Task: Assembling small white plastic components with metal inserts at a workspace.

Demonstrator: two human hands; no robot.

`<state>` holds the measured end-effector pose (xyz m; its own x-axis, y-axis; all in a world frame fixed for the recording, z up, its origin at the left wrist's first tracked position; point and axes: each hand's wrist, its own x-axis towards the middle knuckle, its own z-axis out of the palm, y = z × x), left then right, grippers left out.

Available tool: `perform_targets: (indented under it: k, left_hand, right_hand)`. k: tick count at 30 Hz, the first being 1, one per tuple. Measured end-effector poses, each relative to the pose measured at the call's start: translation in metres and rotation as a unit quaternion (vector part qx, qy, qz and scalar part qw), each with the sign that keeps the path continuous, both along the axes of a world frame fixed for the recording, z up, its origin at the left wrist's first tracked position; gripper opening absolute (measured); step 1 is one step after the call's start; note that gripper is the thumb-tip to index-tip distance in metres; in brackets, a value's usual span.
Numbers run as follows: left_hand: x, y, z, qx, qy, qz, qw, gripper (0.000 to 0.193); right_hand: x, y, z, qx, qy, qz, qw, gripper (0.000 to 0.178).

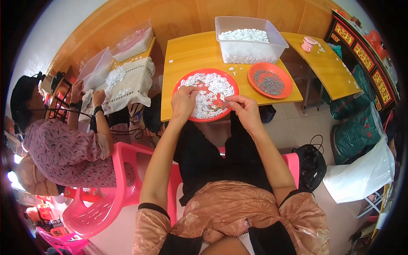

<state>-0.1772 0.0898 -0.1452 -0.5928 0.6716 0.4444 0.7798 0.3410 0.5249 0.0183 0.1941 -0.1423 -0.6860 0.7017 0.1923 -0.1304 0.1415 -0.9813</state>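
A red round tray (175, 90) sits at the front of the yellow table, spread with small white oval plastic pieces (208, 80) that have holes. Over the tray's left rim is my left hand (183, 103), its fingers curled inward and closed; what they hold, if anything, is hidden. At the right rim, my right hand (245, 111) has thumb and index finger pinched together, with what looks like one of the white pieces at the tips. Beside the tray, an orange dish (285, 87) holds a heap of small grey metal parts (268, 83), too small to name.
Behind the tray stands a clear plastic bin (250, 53) full of white pieces. A pink cup (308, 44) is on the right table. To my left, a seated person (76, 140) works at a cloth-covered table (138, 80). Pink chairs (121, 170) and bags (357, 134) flank me.
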Motion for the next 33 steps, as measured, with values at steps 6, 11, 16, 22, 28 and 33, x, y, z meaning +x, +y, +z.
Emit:
perform_targets:
  k: [6,11,16,22,28,33]
  left_hand:
    - [-0.001,0.033,0.001,-0.113,0.06,-0.021,0.992,0.011]
    - [-0.01,0.037,-0.004,-0.162,0.088,0.004,0.983,0.01]
    - [0.001,0.026,0.01,-0.134,0.033,-0.129,0.982,0.013]
    - [-0.006,0.013,0.001,-0.095,0.139,-0.208,0.964,0.008]
    - [0.002,0.021,0.007,-0.143,0.11,-0.191,0.965,0.009]
    - [0.003,0.023,0.005,-0.185,0.1,-0.192,0.959,0.01]
  right_hand:
    - [0.0,-0.005,0.001,0.027,0.034,0.011,0.999,0.017]
    - [0.0,-0.006,0.003,0.039,0.03,-0.001,0.999,0.016]
    - [0.005,0.003,0.009,0.017,0.027,-0.016,0.999,0.015]
    - [0.002,-0.002,0.007,0.021,0.038,-0.015,0.999,0.016]
    - [0.004,-0.001,0.01,0.019,0.055,-0.013,0.998,0.015]
    - [0.003,0.0,0.01,0.015,0.064,-0.028,0.997,0.015]
